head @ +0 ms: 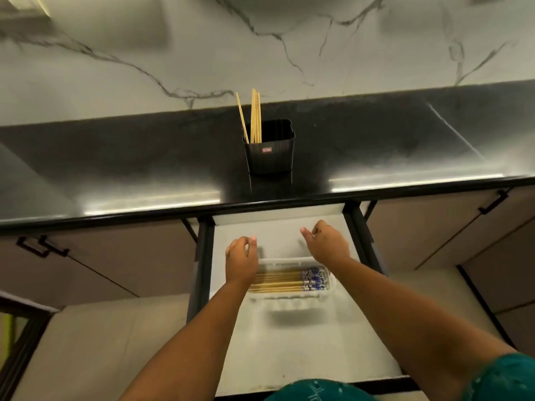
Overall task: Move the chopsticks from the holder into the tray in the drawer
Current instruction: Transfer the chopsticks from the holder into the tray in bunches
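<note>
A black ribbed holder (269, 151) stands on the dark counter, with several pale wooden chopsticks (254, 117) sticking up out of its left side. Below it the white drawer (289, 337) is pulled open. A clear plastic tray (292, 299) lies in the drawer, and several chopsticks with blue-patterned ends (289, 280) lie flat inside it. My left hand (241, 260) hovers over the tray's left end, fingers loosely curled, holding nothing. My right hand (328, 244) hangs above the tray's far right corner, also loosely curled and empty.
The glossy black counter (144, 169) runs across the view under a marble-patterned wall (202, 53). Cabinet doors with black handles (43, 247) flank the drawer on both sides. The drawer's black side rails (202, 256) stand close beside the tray.
</note>
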`<state>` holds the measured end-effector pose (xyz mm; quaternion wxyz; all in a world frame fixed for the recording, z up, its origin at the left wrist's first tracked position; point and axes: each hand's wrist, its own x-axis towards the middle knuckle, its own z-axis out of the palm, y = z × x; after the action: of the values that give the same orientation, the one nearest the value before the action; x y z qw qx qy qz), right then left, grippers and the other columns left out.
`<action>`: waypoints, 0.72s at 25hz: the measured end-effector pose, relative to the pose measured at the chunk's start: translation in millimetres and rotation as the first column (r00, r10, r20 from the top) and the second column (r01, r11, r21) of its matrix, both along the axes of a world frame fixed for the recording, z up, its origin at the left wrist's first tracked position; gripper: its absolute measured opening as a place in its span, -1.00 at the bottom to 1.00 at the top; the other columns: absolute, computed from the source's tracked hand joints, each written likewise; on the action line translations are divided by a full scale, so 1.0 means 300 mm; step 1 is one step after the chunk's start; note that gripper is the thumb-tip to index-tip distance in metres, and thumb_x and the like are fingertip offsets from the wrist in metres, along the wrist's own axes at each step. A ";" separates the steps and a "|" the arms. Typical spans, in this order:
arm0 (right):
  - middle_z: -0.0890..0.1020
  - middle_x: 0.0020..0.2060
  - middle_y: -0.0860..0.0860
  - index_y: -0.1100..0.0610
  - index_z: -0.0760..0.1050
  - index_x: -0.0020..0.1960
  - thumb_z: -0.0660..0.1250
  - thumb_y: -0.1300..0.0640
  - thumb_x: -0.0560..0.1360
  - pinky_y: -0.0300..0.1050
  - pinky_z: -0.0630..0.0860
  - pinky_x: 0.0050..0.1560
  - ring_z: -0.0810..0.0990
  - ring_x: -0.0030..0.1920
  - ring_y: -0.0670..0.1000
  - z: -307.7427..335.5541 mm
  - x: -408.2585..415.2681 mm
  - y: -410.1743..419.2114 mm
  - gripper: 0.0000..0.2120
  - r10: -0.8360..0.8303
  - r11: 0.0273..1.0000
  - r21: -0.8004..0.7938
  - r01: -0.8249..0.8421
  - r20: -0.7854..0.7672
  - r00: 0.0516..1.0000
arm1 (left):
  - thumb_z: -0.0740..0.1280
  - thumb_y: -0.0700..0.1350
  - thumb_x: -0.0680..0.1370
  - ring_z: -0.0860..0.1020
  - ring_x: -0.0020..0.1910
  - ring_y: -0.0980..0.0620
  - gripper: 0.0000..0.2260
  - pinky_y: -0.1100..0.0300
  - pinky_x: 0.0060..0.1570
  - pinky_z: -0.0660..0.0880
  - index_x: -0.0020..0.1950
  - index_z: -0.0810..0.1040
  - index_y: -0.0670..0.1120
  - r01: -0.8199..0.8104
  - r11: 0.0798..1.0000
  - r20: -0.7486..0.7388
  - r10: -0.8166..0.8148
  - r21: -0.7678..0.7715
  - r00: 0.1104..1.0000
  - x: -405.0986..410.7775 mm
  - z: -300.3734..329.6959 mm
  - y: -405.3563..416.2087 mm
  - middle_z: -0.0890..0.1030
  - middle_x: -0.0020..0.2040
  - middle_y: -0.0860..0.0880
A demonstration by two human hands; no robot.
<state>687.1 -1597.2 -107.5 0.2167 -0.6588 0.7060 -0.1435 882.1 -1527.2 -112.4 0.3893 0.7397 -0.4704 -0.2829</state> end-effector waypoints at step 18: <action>0.58 -0.05 0.02 0.14 0.54 0.15 0.37 0.06 0.50 -0.14 0.47 0.06 0.52 -0.04 -0.04 0.511 0.345 -0.634 -0.74 0.202 0.975 -0.145 -0.171 0.239 0.950 | 0.33 -0.13 0.52 0.50 0.20 0.03 -0.66 0.09 0.20 0.47 0.29 0.45 -0.02 0.028 0.993 -0.123 -0.043 -0.116 0.991 0.203 0.469 -0.594 0.56 0.22 -0.02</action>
<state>790.6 -1787.5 45.8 0.2764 -0.7110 0.5971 -0.2481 942.9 -1705.3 28.4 0.4544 0.6886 -0.4735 -0.3085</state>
